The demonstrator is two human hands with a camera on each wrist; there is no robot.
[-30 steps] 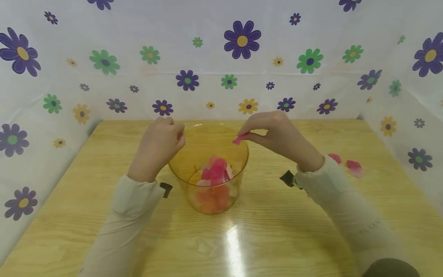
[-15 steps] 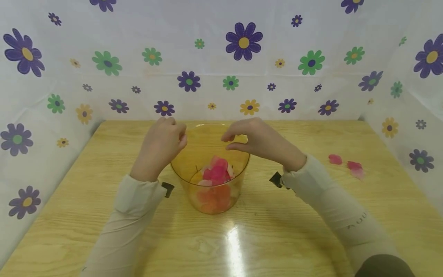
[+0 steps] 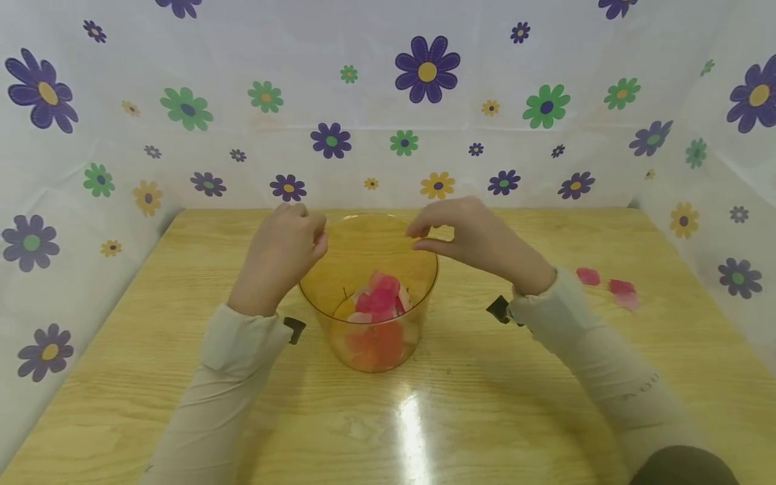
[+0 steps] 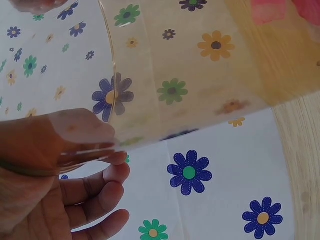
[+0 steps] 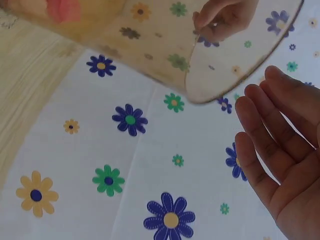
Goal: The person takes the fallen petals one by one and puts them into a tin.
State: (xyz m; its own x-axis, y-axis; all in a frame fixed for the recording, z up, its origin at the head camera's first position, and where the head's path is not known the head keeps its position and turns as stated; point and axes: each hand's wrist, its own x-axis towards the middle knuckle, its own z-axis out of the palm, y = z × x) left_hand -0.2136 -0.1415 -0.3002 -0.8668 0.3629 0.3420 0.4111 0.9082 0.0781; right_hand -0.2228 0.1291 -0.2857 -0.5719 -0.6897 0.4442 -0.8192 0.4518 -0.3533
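Note:
A see-through amber tub [image 3: 324, 330] stands on the table. A heap of pink petals [image 3: 383, 300] lies inside it, with paler pieces beneath that are hard to make out. My left hand [image 3: 275, 263] grips the tub's left rim; in the left wrist view the thumb lies inside the clear wall and the fingers curl outside. My right hand [image 3: 473, 239] hovers at the right rim, thumb and fingers apart. No petal shows in it, and in the right wrist view its fingers [image 5: 257, 135] are loosely bent beside the rim.
To the right on the wooden table [image 3: 485, 404] lie a small pink petal [image 3: 587, 276] and a two-tone pink petal [image 3: 623, 289]. A white cloth [image 3: 364, 40] printed with flowers encloses the back and sides.
A pink petal pinched by my right hand has been let go over the tub. That hand dipped left over the opening, then drew back right. My left hand stays on the rim.

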